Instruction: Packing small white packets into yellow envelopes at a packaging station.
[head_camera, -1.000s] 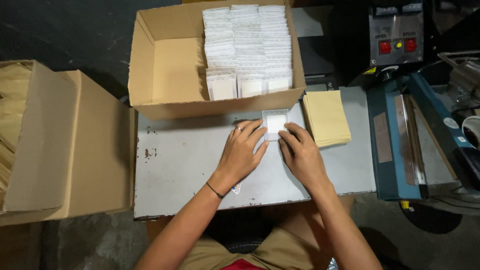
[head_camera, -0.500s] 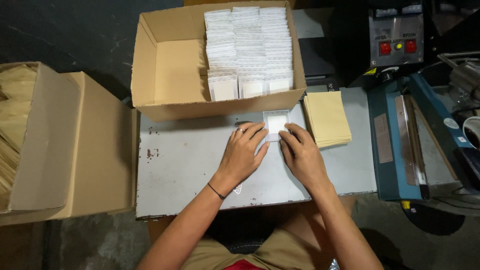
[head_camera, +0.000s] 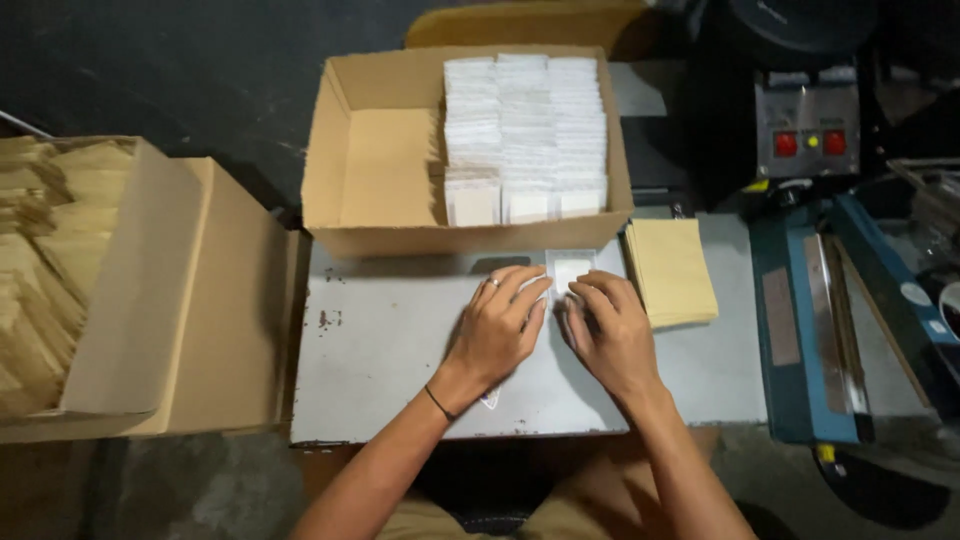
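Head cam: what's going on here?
A person presses both hands, left hand and right hand, flat on a small white packet lying on a grey metal table. Just behind is an open carton holding rows of similar white packets. Tan envelopes are stacked to the right, beside a blue sealer.

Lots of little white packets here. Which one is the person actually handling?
The single white packet lying flat on the grey table, under the fingertips of the left hand and right hand. All the others stand packed in rows inside the open cardboard box.
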